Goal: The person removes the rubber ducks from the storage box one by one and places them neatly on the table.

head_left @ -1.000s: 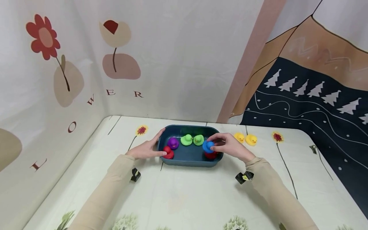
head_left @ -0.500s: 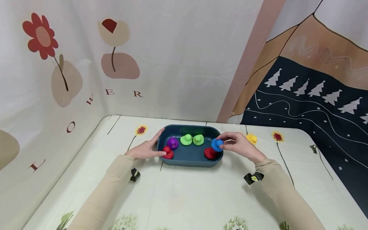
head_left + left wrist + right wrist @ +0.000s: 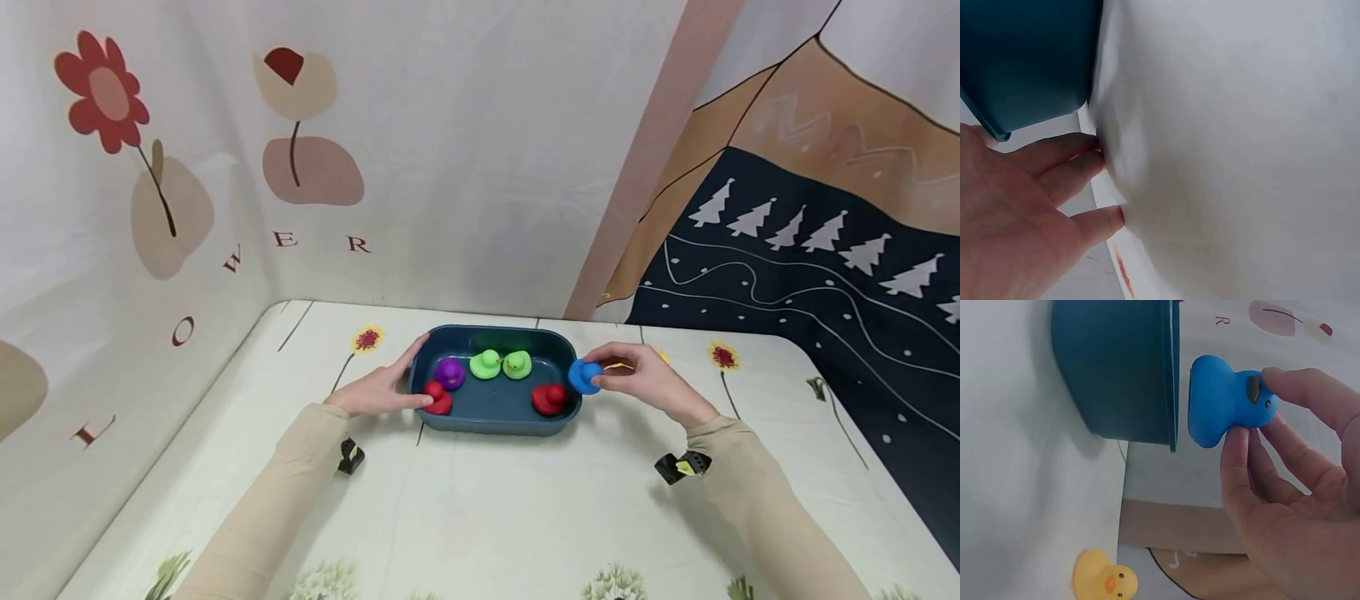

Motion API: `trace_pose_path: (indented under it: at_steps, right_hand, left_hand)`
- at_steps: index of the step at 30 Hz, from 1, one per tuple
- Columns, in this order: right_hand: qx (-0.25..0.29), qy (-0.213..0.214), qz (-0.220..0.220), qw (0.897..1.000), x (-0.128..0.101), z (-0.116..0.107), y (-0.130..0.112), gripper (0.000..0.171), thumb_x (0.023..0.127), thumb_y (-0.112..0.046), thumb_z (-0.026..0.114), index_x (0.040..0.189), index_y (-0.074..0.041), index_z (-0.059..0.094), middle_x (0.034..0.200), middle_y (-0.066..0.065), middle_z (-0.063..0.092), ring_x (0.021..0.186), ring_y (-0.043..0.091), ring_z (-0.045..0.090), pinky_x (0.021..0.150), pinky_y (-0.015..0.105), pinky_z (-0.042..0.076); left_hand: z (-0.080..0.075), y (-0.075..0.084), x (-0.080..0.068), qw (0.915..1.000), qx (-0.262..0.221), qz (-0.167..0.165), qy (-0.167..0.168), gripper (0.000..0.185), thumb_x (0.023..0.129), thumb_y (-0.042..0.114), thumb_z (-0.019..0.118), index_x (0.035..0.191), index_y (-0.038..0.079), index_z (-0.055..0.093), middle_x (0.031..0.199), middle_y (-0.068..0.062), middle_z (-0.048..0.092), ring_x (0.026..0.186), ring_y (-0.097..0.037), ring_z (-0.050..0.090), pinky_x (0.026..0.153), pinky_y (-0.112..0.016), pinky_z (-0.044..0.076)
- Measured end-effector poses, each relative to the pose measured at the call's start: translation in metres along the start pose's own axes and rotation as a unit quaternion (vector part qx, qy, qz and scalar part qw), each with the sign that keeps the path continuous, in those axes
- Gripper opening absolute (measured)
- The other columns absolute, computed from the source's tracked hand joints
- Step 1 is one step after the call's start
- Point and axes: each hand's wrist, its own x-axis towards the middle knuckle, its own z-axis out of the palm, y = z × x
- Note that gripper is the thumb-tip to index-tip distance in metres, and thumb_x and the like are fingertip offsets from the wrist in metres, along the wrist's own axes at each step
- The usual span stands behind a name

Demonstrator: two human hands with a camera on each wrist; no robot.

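— Where's the small blue rubber duck [image 3: 583, 376]?

— Pinched in my right hand [image 3: 643, 385] grip, just outside the dark teal plastic tub [image 3: 491, 420], off its right rim.

— Your left hand [image 3: 375, 390]?

— Spread flat against the tub's left wall.

— Risk?

— My light fingertip [image 3: 1239, 439] pinch could slip; I think the duck would drop beside the tub.

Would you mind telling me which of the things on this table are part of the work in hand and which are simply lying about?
In hand:
- blue duck, pinched by the right hand just outside the tub
- teal tub, steadied by the left hand

Lying about:
- purple duck, two green ducks and two red ducks, all in the tub
- yellow duck on the table
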Motion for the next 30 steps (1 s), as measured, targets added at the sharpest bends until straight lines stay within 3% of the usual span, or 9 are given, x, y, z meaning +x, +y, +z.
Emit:
trace_pose_path:
  at_steps: [16,26,30]
  right_hand:
    - [-0.025,0.019,0.011,0.999,-0.013,-0.02,0.003,0.036,0.092,-0.015,0.068,0.123,0.001,0.061,0.124,0.017,0.057,0.11,0.033,0.055,0.09,0.033,0.048]
    - [-0.047,0.032,0.026,0.998,-0.023,-0.033,0.011,0.038,0.093,-0.017,0.067,0.124,0.003,0.06,0.125,0.02,0.056,0.11,0.034,0.055,0.088,0.029,0.048]
    - [-0.06,0.04,0.038,0.997,-0.027,-0.039,0.013,0.039,0.093,-0.017,0.066,0.125,0.003,0.059,0.126,0.021,0.055,0.111,0.035,0.054,0.09,0.034,0.048]
  left_hand:
    - [0.0,-0.001,0.0,1.0,0.007,-0.006,-0.003,0.103,0.085,0.054,0.067,0.155,0.034,-0.005,0.156,-0.022,0.017,0.136,-0.047,0.029,0.102,-0.064,0.03]
    - [0.0,0.0,0.001,0.9999,0.006,-0.012,-0.003,0.102,0.085,0.053,0.067,0.155,0.035,-0.005,0.157,-0.021,0.016,0.136,-0.048,0.026,0.102,-0.065,0.029]
    - [0.0,0.0,0.001,0.9999,0.005,-0.011,-0.004,0.102,0.085,0.054,0.067,0.155,0.034,-0.005,0.157,-0.02,0.015,0.137,-0.047,0.025,0.102,-0.065,0.028]
